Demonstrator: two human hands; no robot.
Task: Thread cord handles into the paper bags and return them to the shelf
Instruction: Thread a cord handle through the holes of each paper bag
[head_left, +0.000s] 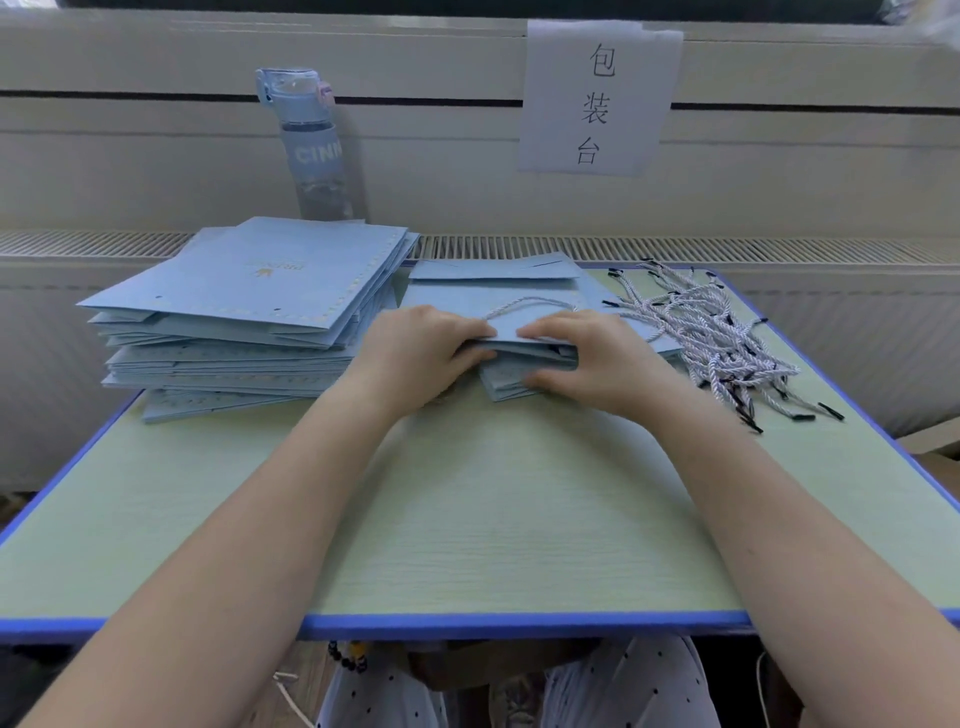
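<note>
1. Two stacks of flat-folded, pale blue paper bags lie on the counter (467, 519) in the head view. The left stack (249, 312) is the taller. Its uppermost bag shows a small gold emblem at centre, a pale dotted border and two punched holes near one edge. The right stack (493, 283) is lower and lies just beside it.
2. Bag count: the layers overlap and are fanned unevenly, so an exact figure cannot be told for either stack. The left one plainly holds many more.
3. Cord handles (701, 332): one loose heap of white twisted cords with black tips, at the right side of the counter, touching the right stack's edge. They are too tangled to count.
4. One cord loop (524, 304) lies across the top bag (519, 335) of the right stack, just beyond the fingers.
5. Left hand (415, 353): fingers curled, thumb on the upper face, grasping the near-left edge of the top bag.
6. Right hand (587, 358): fingers bent over the upper face with the thumb below, pinching the same bag's near-right edge. The two hands sit close together, nearly meeting at the fingertips.
7. Other items: one clear water bottle (311, 150) stands upright behind the left stack. One paper sign (597, 98) with three printed characters hangs on the wall. One slatted grille (727, 249) runs along behind the counter.
</note>
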